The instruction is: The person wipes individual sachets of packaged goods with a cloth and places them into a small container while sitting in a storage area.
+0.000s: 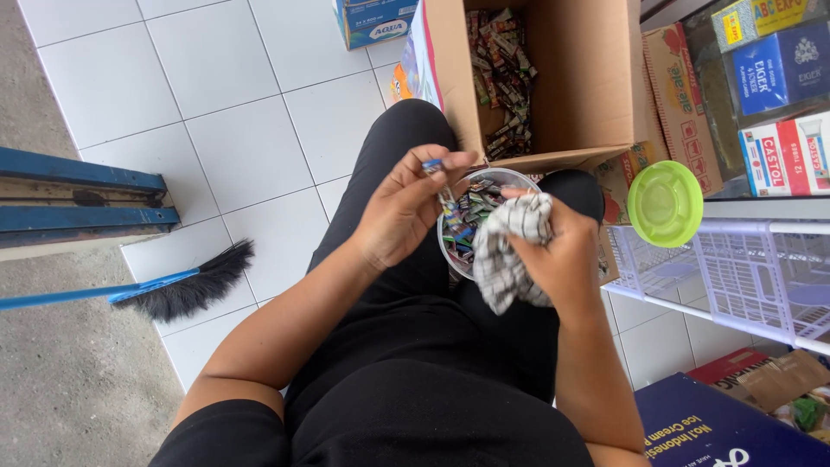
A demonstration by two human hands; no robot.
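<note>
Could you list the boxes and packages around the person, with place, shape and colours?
Open cardboard box: brown, ahead of the knees, holding small wrappers.
Blue carton: top edge, on the floor tiles.
Dark blue box: top right, rectangular.
Red and white box: right, below the dark blue box.
Orange printed carton: beside the open box.
Navy box: bottom right corner.

We read this as a small retail shop, stockroom end. Evidence: open cardboard carton point(596, 78) on the white tiled floor point(233, 130), packed with small wrapped sweets point(501, 78). Stacked retail boxes point(774, 95) of mixed goods at the right edge, printed packaging, several colours. White wire-style plastic rack point(735, 268) beside them, a green plastic lid point(664, 204) at its near corner. More printed cartons point(373, 21) at the floor's far edge. Blue-handled broom point(173, 290) lying on the floor by the doorstep, where tile meets bare concrete point(60, 380).
</note>
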